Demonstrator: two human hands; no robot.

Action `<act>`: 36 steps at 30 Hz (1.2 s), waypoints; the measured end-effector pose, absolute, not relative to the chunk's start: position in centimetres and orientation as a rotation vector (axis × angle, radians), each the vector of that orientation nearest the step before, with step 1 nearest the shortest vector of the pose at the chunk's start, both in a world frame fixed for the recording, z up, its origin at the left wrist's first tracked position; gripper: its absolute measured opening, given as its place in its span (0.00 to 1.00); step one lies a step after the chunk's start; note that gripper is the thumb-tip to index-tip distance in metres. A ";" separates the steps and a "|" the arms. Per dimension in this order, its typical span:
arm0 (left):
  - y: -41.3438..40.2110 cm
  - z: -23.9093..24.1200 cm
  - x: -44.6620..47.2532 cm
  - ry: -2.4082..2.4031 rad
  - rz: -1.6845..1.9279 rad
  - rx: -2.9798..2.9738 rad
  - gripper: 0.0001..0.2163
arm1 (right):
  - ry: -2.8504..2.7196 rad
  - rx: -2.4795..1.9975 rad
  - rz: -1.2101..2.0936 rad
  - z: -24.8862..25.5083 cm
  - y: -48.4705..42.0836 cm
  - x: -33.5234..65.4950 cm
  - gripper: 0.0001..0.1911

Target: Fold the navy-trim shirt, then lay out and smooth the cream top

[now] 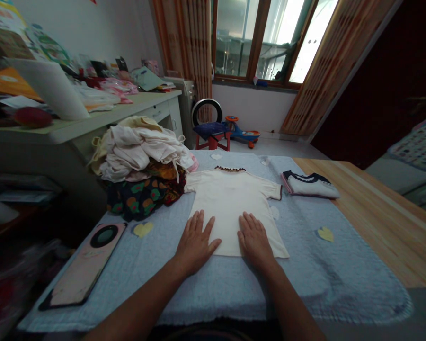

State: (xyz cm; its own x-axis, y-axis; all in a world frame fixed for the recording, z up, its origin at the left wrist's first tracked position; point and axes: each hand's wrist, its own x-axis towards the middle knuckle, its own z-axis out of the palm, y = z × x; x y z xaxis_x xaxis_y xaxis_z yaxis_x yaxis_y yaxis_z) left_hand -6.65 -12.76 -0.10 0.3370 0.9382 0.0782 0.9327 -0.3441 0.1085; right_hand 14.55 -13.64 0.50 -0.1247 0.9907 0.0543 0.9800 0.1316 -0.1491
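A small cream shirt [230, 199] with a dark ruffled collar lies spread flat on the light blue quilt [305, 265]. My left hand [196, 240] rests flat on the shirt's lower left hem, fingers stretched out. My right hand [254, 239] lies flat on the lower right part of the shirt, fingers together and extended. Neither hand holds anything.
A heap of unfolded clothes [142, 161] sits at the quilt's far left. A folded white garment with dark trim [310, 184] lies at the far right. A phone [85, 265] lies near left. Bare wooden tabletop [383, 213] runs along the right. A cluttered desk [92, 118] stands left.
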 end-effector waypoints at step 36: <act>-13.2 0.5 -7.6 1.753 0.172 2.499 0.29 | -2.162 -2.201 -0.014 0.0 -16.7 18.8 0.35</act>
State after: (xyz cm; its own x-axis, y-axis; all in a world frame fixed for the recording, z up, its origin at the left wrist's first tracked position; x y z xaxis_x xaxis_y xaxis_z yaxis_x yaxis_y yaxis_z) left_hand -7.59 -13.19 0.54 0.3372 0.9404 0.0438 0.9310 -0.3400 0.1327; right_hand 18.80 -16.71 -0.02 0.0183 0.9988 0.0458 0.9993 -0.0167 -0.0341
